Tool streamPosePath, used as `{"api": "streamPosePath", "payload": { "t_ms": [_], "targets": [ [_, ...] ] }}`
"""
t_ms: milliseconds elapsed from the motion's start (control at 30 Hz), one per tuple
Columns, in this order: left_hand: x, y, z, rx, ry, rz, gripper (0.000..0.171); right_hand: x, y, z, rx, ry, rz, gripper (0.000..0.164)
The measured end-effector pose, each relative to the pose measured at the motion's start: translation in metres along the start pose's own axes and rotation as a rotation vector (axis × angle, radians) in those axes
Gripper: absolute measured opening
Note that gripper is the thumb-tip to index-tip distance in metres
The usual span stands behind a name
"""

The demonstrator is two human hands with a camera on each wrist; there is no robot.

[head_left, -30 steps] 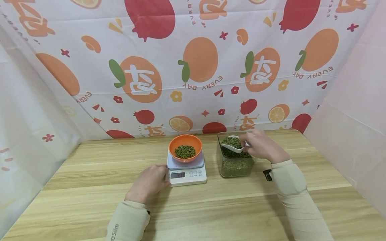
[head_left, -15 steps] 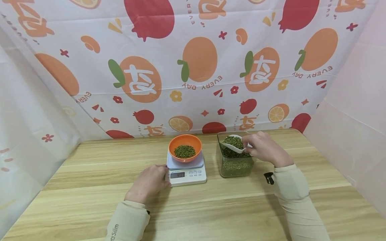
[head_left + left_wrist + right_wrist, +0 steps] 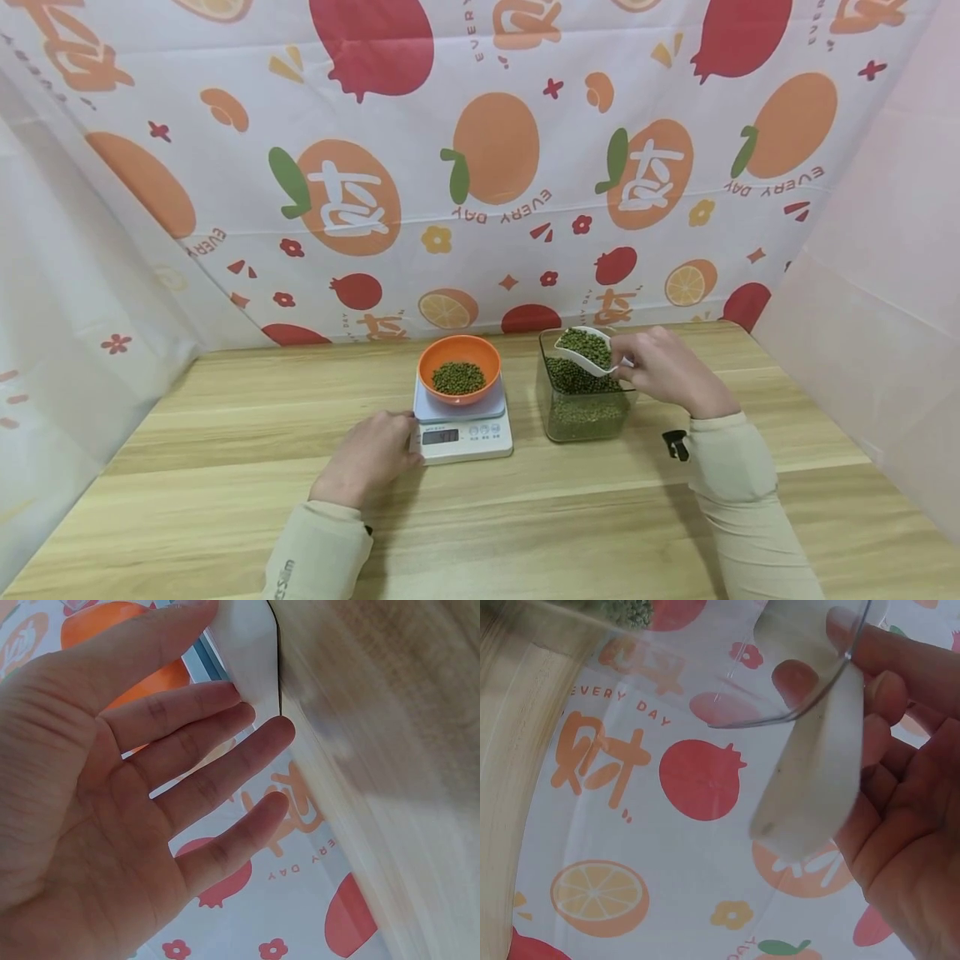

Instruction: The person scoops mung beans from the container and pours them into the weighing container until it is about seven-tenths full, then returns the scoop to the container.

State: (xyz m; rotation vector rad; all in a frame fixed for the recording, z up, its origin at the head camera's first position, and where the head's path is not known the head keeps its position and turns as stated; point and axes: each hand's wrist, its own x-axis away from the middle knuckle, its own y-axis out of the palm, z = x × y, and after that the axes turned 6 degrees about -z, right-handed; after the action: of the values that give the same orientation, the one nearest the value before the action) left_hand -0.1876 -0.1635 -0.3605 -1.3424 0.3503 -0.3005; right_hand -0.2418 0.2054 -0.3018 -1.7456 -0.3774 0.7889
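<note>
My right hand (image 3: 663, 367) pinches the handle of a white scoop (image 3: 806, 780). Green beans, which look like mung beans (image 3: 587, 344), fill the scoop at the mouth of a clear square container (image 3: 588, 421). To the left, an orange bowl (image 3: 429, 367) with a small heap of the same beans sits on the pan of a white kitchen scale (image 3: 480, 447). My left hand (image 3: 369, 457) touches the scale's left side; in the left wrist view its fingers (image 3: 217, 780) are spread and nearly straight against the scale's edge.
Wooden tabletop (image 3: 480, 533) extends around the scale and the container. A fruit-printed white curtain (image 3: 420, 192) hangs right behind them, and pale sheets stand at both sides.
The scoop has risen out of the beans in the container, now full, as my right hand shifted slightly right. My left hand stays at the scale.
</note>
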Motion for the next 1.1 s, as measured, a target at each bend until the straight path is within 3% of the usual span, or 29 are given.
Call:
{"api": "streamPosePath", "payload": {
  "t_ms": [433, 1100],
  "targets": [
    [-0.0009, -0.0007, 0.0000, -0.003, -0.004, -0.013, 0.021, -0.0002, -0.0010, 0.0007, 0.012, -0.009, 0.047, 0.024],
    [0.0011, 0.0017, -0.0007, 0.007, -0.037, -0.017, 0.024, -0.0049, -0.0092, -0.0053, 0.026, -0.028, 0.047, 0.025]
  ]
}}
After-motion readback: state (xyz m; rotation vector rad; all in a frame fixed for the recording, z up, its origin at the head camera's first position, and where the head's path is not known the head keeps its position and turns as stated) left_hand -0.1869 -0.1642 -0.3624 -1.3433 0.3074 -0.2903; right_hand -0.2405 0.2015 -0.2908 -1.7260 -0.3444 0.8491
